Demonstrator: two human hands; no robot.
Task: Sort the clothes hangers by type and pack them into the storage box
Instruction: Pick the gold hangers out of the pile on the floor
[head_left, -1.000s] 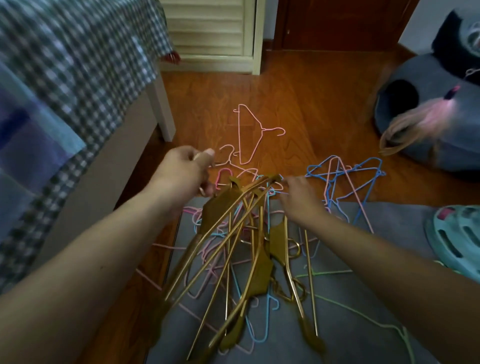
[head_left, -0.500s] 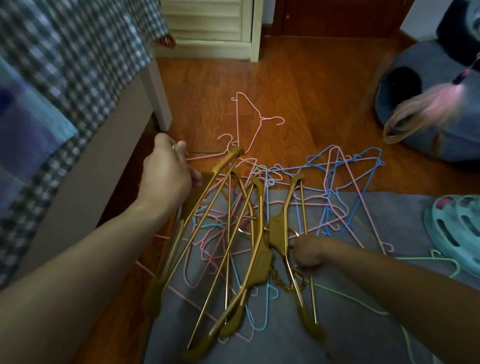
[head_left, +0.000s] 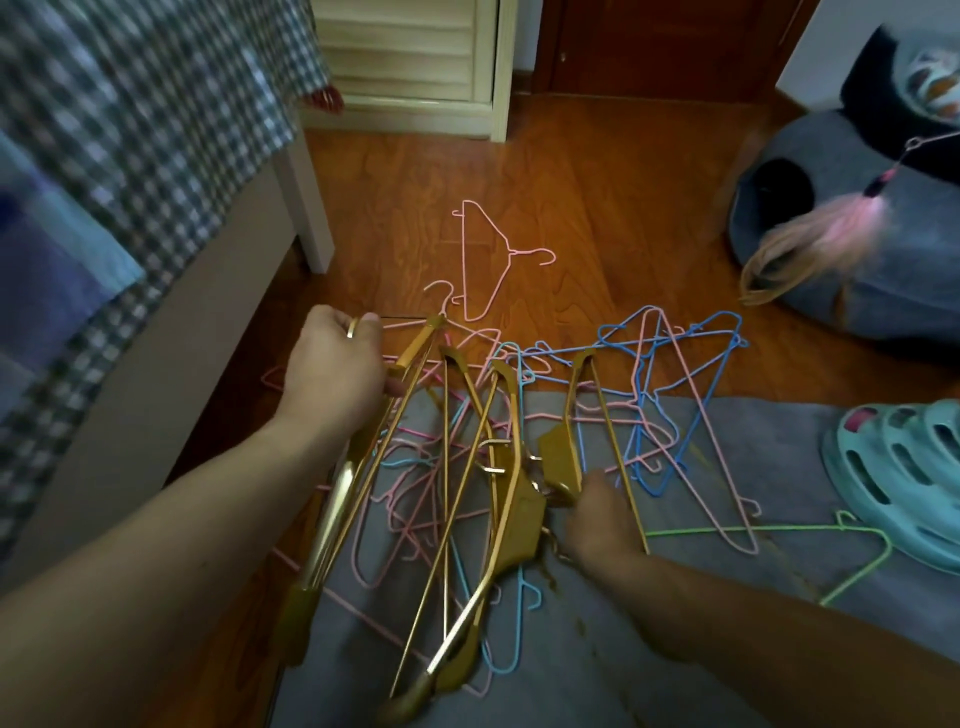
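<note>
A tangle of hangers lies on the grey mat (head_left: 727, 447) and the wooden floor. Several gold metal hangers (head_left: 467, 499) fan out across the middle, over thin pink wire hangers (head_left: 410, 483). My left hand (head_left: 337, 369) grips the hook of a gold hanger at the left of the pile. My right hand (head_left: 597, 514) curls round the hooks of gold hangers near the pile's centre. Blue wire hangers (head_left: 670, 374) lie to the right, a single pink hanger (head_left: 483, 260) lies apart on the floor, and a green wire hanger (head_left: 810, 535) lies at the right. No storage box is in view.
A bed with a checked cover (head_left: 135, 135) and its white leg (head_left: 311, 208) stand at the left. A louvred cabinet (head_left: 415, 57) is at the back. A grey pet bed (head_left: 852, 228) with a feather toy and a teal plastic toy (head_left: 904, 478) sit at the right.
My left hand has pulled a gold hanger leftward by its hook. My right hand has come back from the far side of the pile to the hooks near its centre.
</note>
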